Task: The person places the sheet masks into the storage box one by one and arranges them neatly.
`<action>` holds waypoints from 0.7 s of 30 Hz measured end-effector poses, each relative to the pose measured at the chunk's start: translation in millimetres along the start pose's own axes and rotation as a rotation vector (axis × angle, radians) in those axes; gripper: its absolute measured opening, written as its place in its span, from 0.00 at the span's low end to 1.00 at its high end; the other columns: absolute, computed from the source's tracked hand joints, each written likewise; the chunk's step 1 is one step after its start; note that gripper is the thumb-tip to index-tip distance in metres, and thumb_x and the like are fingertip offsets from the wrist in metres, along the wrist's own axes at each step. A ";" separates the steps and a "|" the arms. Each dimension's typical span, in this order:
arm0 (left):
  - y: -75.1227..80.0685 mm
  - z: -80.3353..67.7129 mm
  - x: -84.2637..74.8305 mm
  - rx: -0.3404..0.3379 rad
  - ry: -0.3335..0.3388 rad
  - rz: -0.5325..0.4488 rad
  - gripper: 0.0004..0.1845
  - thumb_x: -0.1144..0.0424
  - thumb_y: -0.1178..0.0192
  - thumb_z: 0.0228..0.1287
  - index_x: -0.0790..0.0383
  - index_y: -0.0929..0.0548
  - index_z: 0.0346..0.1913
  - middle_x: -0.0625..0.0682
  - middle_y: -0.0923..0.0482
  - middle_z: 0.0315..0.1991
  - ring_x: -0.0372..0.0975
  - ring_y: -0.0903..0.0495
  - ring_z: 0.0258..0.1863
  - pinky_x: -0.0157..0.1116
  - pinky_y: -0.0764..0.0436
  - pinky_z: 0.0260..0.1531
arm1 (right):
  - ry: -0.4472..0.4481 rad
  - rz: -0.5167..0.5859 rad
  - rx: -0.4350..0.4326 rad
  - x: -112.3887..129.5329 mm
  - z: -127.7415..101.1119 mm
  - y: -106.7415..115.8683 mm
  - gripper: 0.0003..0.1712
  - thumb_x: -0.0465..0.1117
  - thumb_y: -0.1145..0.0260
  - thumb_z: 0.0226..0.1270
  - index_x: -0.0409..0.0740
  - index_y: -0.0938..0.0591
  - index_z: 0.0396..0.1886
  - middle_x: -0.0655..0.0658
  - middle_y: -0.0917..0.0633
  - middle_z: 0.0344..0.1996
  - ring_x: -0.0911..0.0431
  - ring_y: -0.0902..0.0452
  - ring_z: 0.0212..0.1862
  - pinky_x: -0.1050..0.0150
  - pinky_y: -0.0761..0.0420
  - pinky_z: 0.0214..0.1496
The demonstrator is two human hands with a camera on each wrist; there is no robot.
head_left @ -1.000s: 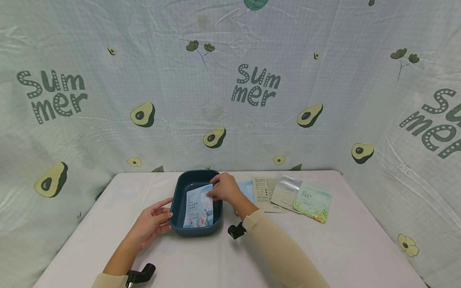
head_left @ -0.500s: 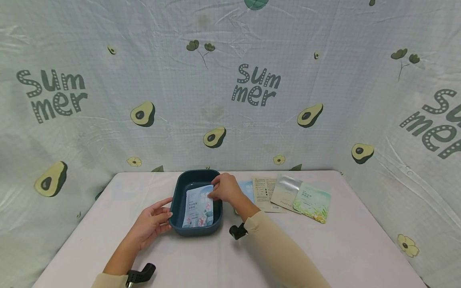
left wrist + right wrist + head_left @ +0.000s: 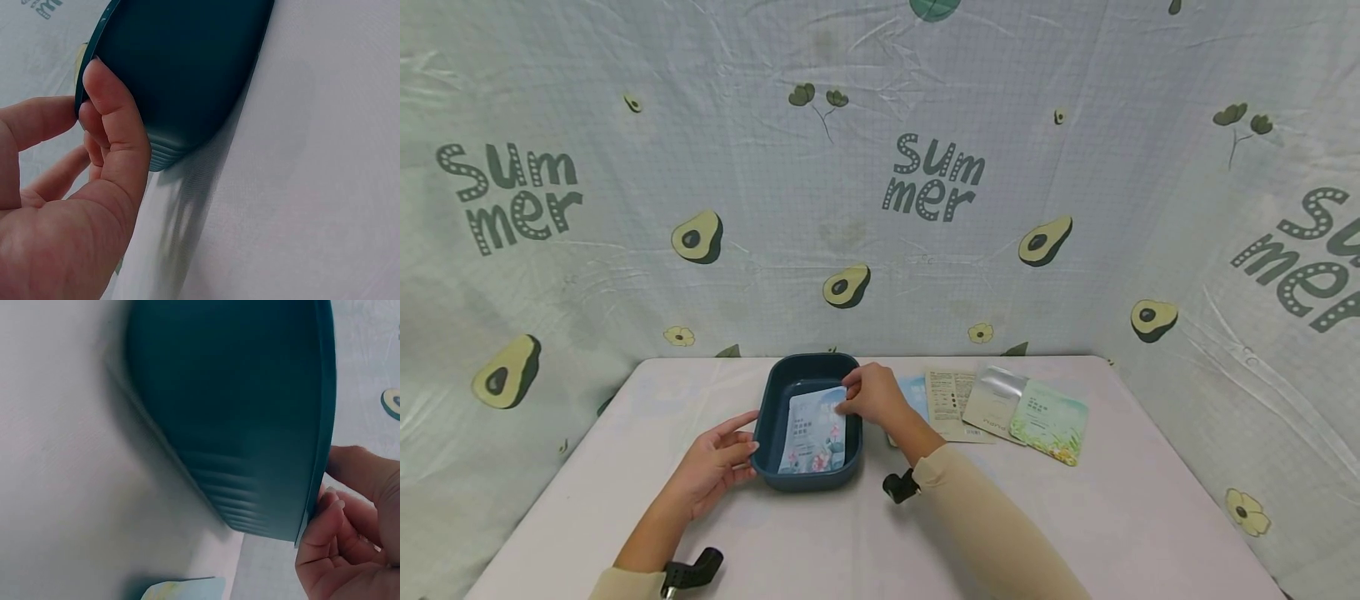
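Observation:
A dark blue plastic bin [image 3: 807, 482] stands on the table. Inside it, a pale blue face mask packet [image 3: 811, 437] with pink flowers leans with its printed side up. My right hand [image 3: 878, 396] reaches over the right rim and pinches the packet near its upper right edge; in the right wrist view the bin wall [image 3: 237, 394] hides the packet. At the bin's left side, my left hand [image 3: 709, 471] holds the rim between thumb and fingers, seen against the outer wall [image 3: 181, 56] in the left wrist view.
Right of the bin lie overlapping packets: a light blue one [image 3: 916, 393] partly behind my right wrist, a beige one [image 3: 946, 404] with printed text, a silver one [image 3: 996, 402] and a green flowered one [image 3: 1051, 421]. A patterned cloth [image 3: 760, 183] hangs behind the table.
My right hand and the packet's upper edge have shifted very slightly right and toward me inside the bin. The left hand, the bin and the packets on the table stay put.

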State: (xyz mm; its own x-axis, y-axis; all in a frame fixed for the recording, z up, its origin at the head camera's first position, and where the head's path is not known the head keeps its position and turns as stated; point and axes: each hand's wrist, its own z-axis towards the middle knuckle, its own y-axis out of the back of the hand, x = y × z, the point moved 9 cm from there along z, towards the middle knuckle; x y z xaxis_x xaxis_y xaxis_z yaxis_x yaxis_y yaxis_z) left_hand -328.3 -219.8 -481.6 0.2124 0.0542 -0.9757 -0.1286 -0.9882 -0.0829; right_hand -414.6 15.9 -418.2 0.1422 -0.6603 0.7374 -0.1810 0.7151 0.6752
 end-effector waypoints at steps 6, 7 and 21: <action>0.2 0.3 -0.7 -0.006 -0.001 0.004 0.34 0.69 0.46 0.76 0.61 0.43 0.81 0.50 0.24 0.46 0.38 0.19 0.35 0.33 0.14 0.39 | 0.066 0.012 -0.009 0.1 -3.4 2.1 0.21 0.37 0.20 0.56 0.37 0.12 0.49 0.49 0.14 0.31 0.58 0.20 0.36 0.63 0.16 0.44; 0.1 0.5 -0.5 -0.006 -0.001 0.004 0.34 0.69 0.45 0.76 0.61 0.43 0.81 0.50 0.24 0.45 0.38 0.19 0.34 0.33 0.14 0.39 | 0.075 0.018 -0.018 -1.4 -4.4 3.1 0.20 0.37 0.20 0.57 0.36 0.12 0.49 0.49 0.14 0.30 0.58 0.21 0.35 0.63 0.16 0.43; 0.5 0.6 1.9 -0.001 -0.005 0.017 0.34 0.68 0.45 0.76 0.61 0.44 0.81 0.49 0.24 0.45 0.38 0.20 0.35 0.33 0.14 0.39 | 0.068 0.266 -0.082 -41.3 -30.8 18.6 0.23 0.45 0.21 0.60 0.40 0.12 0.52 0.49 0.11 0.35 0.58 0.18 0.36 0.66 0.15 0.41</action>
State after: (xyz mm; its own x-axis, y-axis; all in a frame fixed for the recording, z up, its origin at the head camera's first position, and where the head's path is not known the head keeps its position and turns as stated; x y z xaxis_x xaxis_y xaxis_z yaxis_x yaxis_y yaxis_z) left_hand -328.5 -220.1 -483.7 0.2050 0.0384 -0.9780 -0.1315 -0.9891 -0.0664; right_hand -393.9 63.6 -435.5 0.1657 -0.4319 0.8866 -0.1422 0.8792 0.4548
